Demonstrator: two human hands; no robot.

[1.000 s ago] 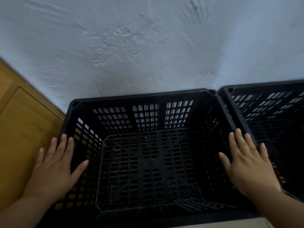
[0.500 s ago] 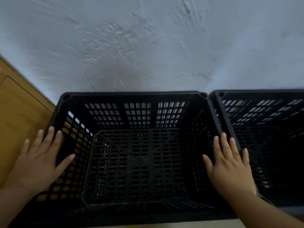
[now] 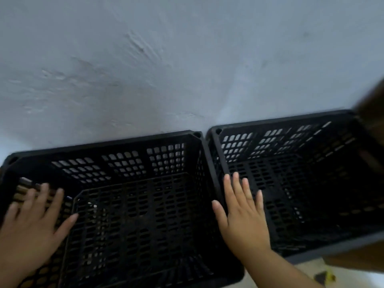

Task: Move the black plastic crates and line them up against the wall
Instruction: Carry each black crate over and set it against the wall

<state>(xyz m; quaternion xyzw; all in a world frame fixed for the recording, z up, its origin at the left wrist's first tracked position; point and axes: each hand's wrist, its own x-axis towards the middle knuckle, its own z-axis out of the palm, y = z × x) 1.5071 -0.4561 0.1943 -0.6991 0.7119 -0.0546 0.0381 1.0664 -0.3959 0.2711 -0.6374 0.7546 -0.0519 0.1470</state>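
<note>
Here, two black crates (image 3: 133,204) touching, wall (image 3: 187,59) behind, perhaps wooden furniture (image 3: 372,113) right.

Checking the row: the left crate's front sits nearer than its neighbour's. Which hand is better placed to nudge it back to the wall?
Probably the left hand: it lies flat on the left crate's outer side. The right hand spreads over the seam with the right crate.

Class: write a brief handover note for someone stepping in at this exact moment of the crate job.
Left hand: open, flat on the left rim of the left crate.
Right hand: open, flat over the rims where the left crate meets the right crate.
Both crates stand side by side, far rims at the wall.
Done: two crates lined up.
Left: check alignment; any further crates are out of view.
</note>
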